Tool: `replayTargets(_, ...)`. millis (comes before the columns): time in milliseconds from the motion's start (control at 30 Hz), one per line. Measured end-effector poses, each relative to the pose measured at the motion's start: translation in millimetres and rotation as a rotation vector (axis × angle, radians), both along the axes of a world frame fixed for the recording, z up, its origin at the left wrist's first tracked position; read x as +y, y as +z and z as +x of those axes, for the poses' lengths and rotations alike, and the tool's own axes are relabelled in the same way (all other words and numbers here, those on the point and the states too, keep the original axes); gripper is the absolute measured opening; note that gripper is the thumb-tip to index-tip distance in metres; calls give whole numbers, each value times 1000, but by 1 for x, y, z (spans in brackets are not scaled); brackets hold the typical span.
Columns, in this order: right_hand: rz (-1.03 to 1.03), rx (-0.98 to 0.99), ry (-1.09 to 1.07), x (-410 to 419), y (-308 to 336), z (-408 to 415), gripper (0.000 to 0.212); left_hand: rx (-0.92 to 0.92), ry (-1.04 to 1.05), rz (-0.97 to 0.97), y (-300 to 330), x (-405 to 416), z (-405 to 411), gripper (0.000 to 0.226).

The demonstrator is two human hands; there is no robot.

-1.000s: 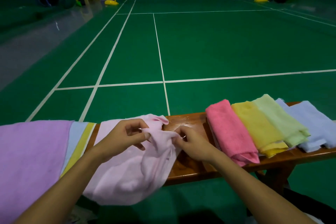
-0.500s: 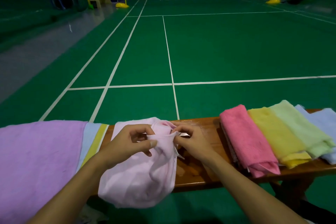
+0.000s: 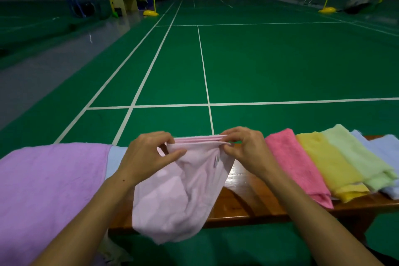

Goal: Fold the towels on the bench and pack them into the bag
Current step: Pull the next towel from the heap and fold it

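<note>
A pale pink towel hangs over the front of the wooden bench, its top edge pulled taut between my hands. My left hand pinches the towel's left corner and my right hand pinches the right corner, both lifted just above the bench. To the right lie folded towels side by side: a deep pink towel, a yellow towel, a light green towel and a pale blue towel. A large purple towel drapes over the bench at the left. No bag is in view.
A light blue cloth with a yellow stripe shows beside the purple towel. Beyond the bench stretches a green court floor with white lines, net posts on yellow bases and a blue ladder frame far back.
My hands have moved apart and risen, stretching the bunched pale pink towel's top edge straight. The camera has tilted up a little.
</note>
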State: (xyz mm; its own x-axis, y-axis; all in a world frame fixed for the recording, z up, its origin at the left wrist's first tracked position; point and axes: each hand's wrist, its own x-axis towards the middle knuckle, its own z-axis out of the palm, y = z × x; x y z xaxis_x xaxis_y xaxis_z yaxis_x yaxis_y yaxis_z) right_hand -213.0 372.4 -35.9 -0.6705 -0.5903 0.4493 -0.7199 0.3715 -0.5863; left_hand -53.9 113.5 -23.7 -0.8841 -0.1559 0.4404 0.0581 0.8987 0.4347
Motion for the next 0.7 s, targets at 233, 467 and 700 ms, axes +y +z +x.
replayTargets(233, -263, 53, -126, -8, 77, 23, 16, 289, 70, 581, 73, 22, -11, 23)
replayTargets(467, -504, -162, -28, -3, 117, 36, 6, 387, 58, 885, 114, 37, -1, 23)
replayTargets(700, -580, -226, 61, 23, 139, 51, 5, 285, -83, 805, 132, 47, 26, 22)
